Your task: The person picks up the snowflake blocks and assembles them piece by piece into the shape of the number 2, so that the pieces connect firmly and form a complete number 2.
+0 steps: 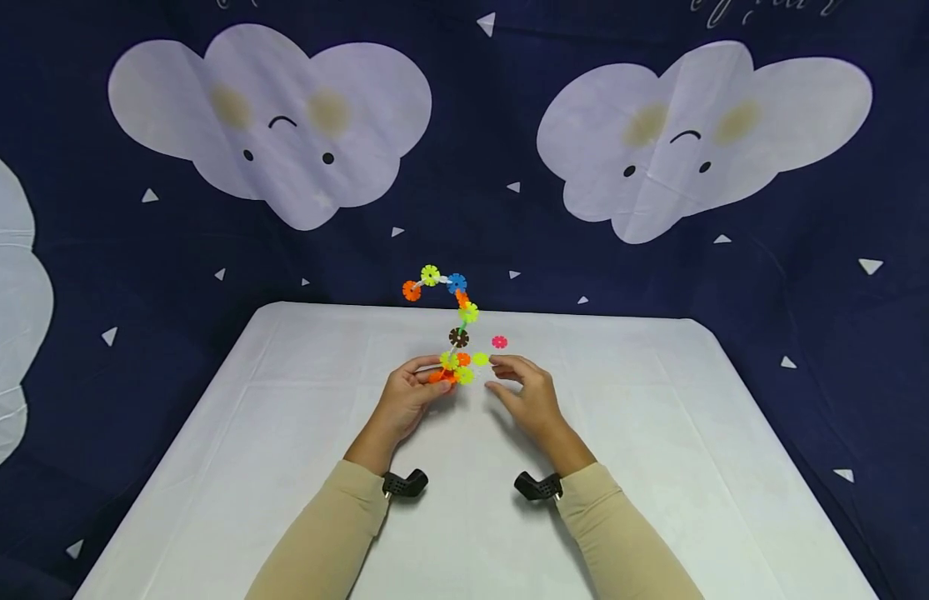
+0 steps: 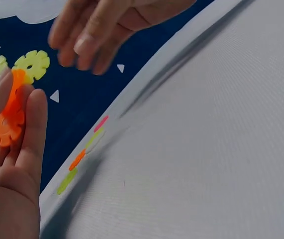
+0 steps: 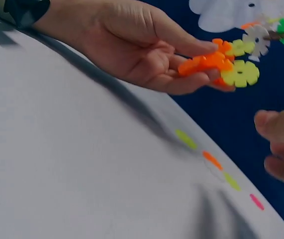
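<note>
My left hand (image 1: pixel 406 402) pinches the lower end of a chain of interlocking flower-shaped plastic discs (image 1: pixel 468 312). Thumb and fingers grip its orange discs (image 2: pixel 7 127); a yellow-green disc (image 3: pixel 240 73) sticks out beside them. From the grip the chain rises and curves over to the left, through brown, yellow-green and blue discs to an orange disc (image 1: pixel 412 290) at its tip. My right hand (image 1: pixel 531 398) hovers just right of the chain, thumb and fingers apart, with nothing seen between them. In the right wrist view only some of its fingers (image 3: pixel 281 124) show.
Loose discs lie in a row on the white table (image 1: pixel 621 500) beyond the hands: a pink disc (image 1: pixel 499 342), a yellow-green disc (image 2: pixel 96 137), an orange disc (image 3: pixel 212 160) and another yellow-green disc (image 3: pixel 186 139). A faint clear disc lies among them. Behind hangs a dark blue cloud-print cloth (image 1: pixel 479 167).
</note>
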Demonstrator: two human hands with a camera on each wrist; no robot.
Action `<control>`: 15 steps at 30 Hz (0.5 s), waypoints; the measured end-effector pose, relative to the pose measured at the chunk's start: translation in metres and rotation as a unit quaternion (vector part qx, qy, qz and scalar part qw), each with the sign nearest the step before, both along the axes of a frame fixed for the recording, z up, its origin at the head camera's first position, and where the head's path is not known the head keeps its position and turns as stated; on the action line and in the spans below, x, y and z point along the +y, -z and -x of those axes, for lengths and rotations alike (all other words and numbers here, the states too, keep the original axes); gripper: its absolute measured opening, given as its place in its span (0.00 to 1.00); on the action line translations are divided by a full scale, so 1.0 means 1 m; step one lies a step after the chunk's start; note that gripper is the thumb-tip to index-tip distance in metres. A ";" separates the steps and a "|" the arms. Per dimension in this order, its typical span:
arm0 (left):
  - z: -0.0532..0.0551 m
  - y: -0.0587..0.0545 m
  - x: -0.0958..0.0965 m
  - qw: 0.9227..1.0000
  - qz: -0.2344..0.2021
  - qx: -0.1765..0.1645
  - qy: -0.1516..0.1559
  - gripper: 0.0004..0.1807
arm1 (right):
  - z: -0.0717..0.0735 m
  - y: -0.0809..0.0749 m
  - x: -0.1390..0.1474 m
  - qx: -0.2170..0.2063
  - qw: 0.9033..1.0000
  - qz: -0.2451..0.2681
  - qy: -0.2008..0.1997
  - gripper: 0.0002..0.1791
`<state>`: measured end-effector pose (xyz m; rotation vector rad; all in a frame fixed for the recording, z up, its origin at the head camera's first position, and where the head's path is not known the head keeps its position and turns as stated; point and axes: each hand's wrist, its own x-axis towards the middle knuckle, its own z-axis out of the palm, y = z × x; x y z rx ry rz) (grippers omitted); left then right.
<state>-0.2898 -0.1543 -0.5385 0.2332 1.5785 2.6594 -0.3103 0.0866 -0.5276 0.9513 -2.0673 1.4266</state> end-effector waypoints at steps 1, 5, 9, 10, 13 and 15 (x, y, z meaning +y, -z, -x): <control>0.000 -0.001 0.000 1.000 -0.001 -0.003 -0.006 0.25 | 0.001 0.001 0.001 -0.013 0.999 -0.018 0.025 0.23; 0.000 -0.002 0.001 0.999 -0.006 -0.017 -0.030 0.25 | 0.004 0.008 0.000 -0.105 0.984 -0.107 0.092 0.21; 0.000 -0.003 0.002 0.999 -0.016 -0.027 -0.044 0.26 | 0.008 0.013 -0.008 -0.164 0.960 -0.198 0.111 0.22; 0.000 -0.003 0.003 0.998 -0.018 -0.027 -0.046 0.25 | 0.009 0.013 -0.011 -0.165 0.957 -0.212 0.110 0.23; 0.000 -0.002 0.004 0.998 -0.021 -0.026 -0.050 0.25 | 0.014 0.016 -0.019 -0.152 0.952 -0.244 0.108 0.24; 0.001 0.000 0.004 0.998 -0.018 -0.025 -0.048 0.25 | 0.018 0.017 -0.024 -0.144 0.950 -0.253 0.108 0.25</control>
